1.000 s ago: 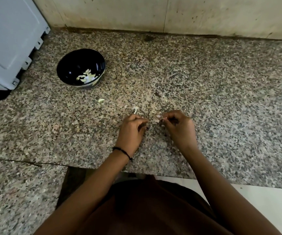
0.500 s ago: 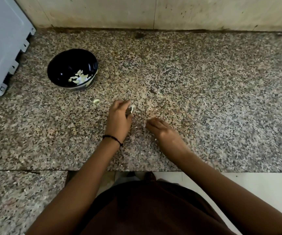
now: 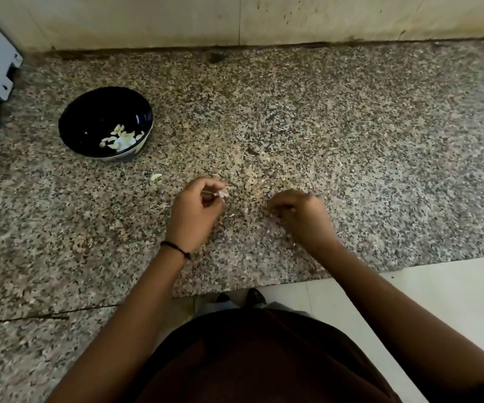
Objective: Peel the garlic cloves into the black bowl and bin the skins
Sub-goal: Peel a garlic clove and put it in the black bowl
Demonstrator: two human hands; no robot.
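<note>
Bowl far left on counter; peeled cloves inside.

Home kitchen, speckled granite counter, stained tiled wall

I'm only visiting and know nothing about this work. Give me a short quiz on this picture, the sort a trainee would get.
1. True or false: the black bowl is empty.
2. Where does the loose clove on the counter lie? A) between the bowl and the left hand; B) at the counter's front edge; C) against the back wall.
3. Fill the gap: the left hand pinches a pale piece of ____.

Key: 1 false, it holds peeled cloves; 2 A; 3 garlic.
</note>
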